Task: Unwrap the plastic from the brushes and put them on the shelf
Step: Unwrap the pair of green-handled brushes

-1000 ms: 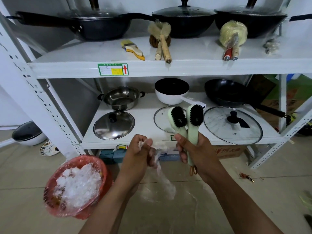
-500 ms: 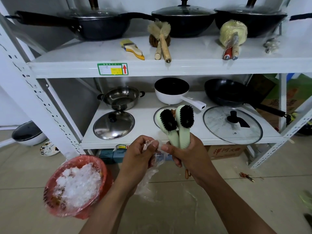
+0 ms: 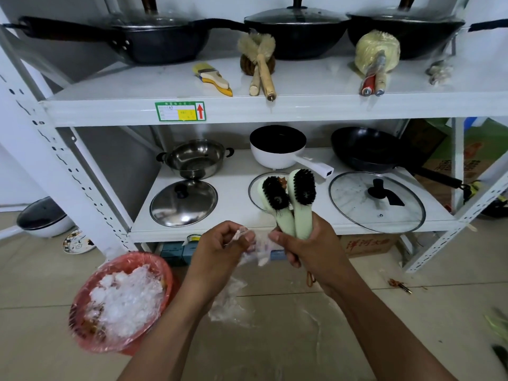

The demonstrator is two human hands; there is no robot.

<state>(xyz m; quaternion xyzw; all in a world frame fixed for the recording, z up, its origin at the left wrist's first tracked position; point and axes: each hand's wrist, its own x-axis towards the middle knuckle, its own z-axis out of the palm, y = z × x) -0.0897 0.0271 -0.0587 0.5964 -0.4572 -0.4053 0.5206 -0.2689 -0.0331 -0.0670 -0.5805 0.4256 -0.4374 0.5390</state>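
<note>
The right hand [image 3: 310, 251] covers the lower handles of the two brushes [image 3: 288, 199], and their heads hide most of a glass lid [image 3: 254, 191] on the shelf [image 3: 236, 188]. The left hand [image 3: 220, 248] hides part of the crumpled plastic [image 3: 255, 248]. The top edge cuts off the lid knobs of the pans [image 3: 297, 37]. The print on the label [image 3: 180, 111] is too small to read. A green and dark shape [image 3: 497, 325] at the right edge is blurred.

two green brushes [image 3: 291, 204] upright, plastic [image 3: 255, 248] bunched
</note>
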